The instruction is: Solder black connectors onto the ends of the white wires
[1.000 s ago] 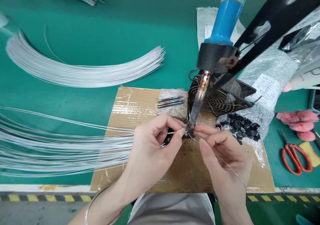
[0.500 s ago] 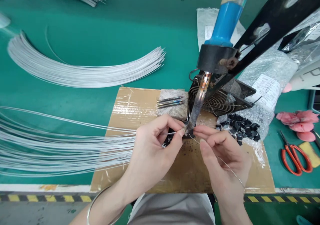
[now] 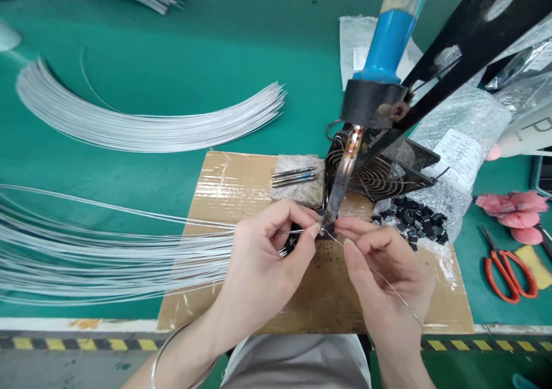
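Note:
My left hand (image 3: 271, 262) pinches a thin white wire (image 3: 295, 231) close to its end, right under the tip of a soldering iron (image 3: 338, 187) with a blue collar, clamped in a black stand. Between the thumb and fingers of my right hand (image 3: 386, 279) runs a thin strand of solder wire (image 3: 399, 294); its end reaches toward the iron's tip. Fingertips and the iron's tip sit so close that the joint itself is mostly hidden. More white wires (image 3: 202, 256) fan out to the left behind my left hand.
A curved bundle of white wires (image 3: 150, 133) lies farther back. Cardboard (image 3: 215, 182) covers the work spot, holding a pad with several metal tips (image 3: 294, 176). Right of it are a black fan (image 3: 379, 170), small black parts (image 3: 414, 219), bubble wrap (image 3: 478, 118) and red-handled scissors (image 3: 511, 271).
Almost nothing differs. Both hands keep their grip at the iron's tip, and the view has shifted very slightly.

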`<state>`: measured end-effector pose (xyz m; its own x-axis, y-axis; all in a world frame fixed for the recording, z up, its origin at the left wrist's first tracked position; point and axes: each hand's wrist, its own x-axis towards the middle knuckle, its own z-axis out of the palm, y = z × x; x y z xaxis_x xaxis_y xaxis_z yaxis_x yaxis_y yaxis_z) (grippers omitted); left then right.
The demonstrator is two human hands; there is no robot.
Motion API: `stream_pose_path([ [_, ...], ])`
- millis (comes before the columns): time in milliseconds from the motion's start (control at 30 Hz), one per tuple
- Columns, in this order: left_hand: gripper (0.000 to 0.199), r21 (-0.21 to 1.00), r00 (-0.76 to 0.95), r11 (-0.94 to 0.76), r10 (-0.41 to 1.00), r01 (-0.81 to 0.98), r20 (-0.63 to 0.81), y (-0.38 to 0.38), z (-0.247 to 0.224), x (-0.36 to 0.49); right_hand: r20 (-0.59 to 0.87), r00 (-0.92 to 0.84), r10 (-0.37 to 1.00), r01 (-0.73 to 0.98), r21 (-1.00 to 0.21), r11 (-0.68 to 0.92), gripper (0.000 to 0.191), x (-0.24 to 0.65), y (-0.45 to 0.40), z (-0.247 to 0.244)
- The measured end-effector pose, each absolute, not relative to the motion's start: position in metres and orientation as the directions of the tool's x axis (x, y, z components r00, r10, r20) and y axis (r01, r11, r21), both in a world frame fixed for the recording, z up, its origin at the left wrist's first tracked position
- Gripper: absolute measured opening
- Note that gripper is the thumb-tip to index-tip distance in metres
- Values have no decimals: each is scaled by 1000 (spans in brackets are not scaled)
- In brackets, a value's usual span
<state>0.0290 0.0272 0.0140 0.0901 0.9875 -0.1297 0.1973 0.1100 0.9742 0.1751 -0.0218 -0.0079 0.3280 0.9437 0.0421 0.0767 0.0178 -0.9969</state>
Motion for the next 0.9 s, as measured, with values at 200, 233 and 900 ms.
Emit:
stream_pose_path([
  [200, 13, 978, 93, 101, 988, 184, -120, 28, 14, 29, 57, 333, 941, 83, -996, 31, 20, 175, -22, -8],
  [233, 13, 977, 94, 101, 988, 188, -120, 28, 15, 29, 59, 330, 942, 81, -996, 34, 20, 175, -22, -8],
  [900, 13, 974, 97, 87, 989, 208, -109, 27, 15, 29, 63, 334, 940, 73, -997, 41, 20, 174, -22, -11],
])
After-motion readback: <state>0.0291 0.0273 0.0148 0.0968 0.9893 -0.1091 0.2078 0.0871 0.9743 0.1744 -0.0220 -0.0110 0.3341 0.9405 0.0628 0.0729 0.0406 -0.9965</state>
